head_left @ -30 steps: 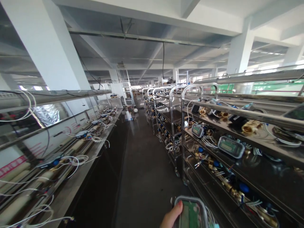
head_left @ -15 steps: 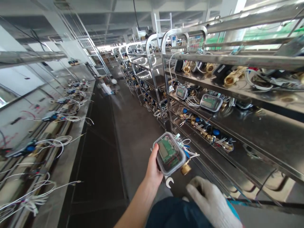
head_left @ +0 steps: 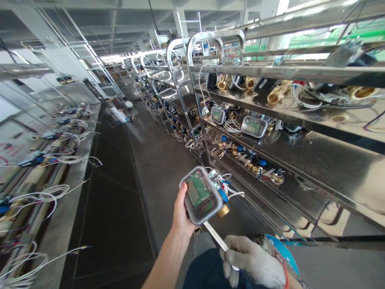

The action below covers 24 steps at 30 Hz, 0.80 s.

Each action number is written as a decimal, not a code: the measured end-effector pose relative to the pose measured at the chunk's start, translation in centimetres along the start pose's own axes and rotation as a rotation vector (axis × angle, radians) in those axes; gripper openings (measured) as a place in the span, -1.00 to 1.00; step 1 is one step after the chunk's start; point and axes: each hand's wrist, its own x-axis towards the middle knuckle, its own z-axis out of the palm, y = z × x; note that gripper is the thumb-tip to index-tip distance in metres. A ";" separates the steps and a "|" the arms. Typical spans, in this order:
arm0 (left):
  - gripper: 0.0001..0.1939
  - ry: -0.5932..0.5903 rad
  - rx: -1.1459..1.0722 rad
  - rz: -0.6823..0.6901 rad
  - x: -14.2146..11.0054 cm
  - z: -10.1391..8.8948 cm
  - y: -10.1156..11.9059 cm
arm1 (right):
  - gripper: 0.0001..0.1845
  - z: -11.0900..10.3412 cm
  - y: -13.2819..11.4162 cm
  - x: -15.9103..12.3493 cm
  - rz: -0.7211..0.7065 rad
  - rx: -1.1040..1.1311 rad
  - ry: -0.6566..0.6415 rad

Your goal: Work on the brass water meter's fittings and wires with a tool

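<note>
My bare left hand (head_left: 182, 214) is closed around the side of a meter (head_left: 201, 194), thumb on its rim. The meter has a clear rectangular cover over a green circuit board and grey display. A brass fitting (head_left: 223, 210), a blue part and white wires stick out at its right side. My right hand (head_left: 245, 257), in a whitish glove, grips the lower end of a flat metal wrench (head_left: 217, 237). From there the wrench slants up to the meter's lower edge. Its upper end is hidden behind the meter, so I cannot tell whether my left fingers touch it.
Metal shelving (head_left: 270, 148) on the right carries more meters, brass fittings and coiled wires. A long bench (head_left: 81, 172) runs along the left, with wires jutting over its edge. Between them lies a dark floor aisle (head_left: 153, 148). A blue round rim (head_left: 284, 251) shows beside my right arm.
My right hand has moved left and closed on the wrench, which showed its open jaw below the meter before. The view has turned slightly right, and the meter sits further left.
</note>
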 end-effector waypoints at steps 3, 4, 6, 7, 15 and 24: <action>-0.76 -0.029 -0.005 -0.008 0.6 -1.0 1.2 | -0.54 -2.3 -0.4 -3.1 -0.012 -0.173 0.125; -0.76 -0.036 -0.010 -0.023 0.8 -1.3 1.5 | -0.51 -3.0 -0.7 -3.7 -0.015 -0.205 0.195; -0.72 -0.038 -0.007 -0.066 1.2 -1.9 2.1 | -0.47 -4.1 -1.8 -4.5 -0.002 -0.223 0.301; -0.70 -0.039 0.004 -0.092 1.3 -2.2 2.3 | -0.46 -4.6 -2.4 -4.6 0.001 -0.232 0.330; -0.68 -0.117 0.042 -0.255 0.9 -2.1 2.4 | -0.43 -5.9 -6.6 -4.2 0.032 -0.422 0.233; -0.69 -0.099 0.026 -0.118 -0.2 -1.7 2.1 | -0.45 -4.3 -7.1 -4.0 0.050 -0.259 0.167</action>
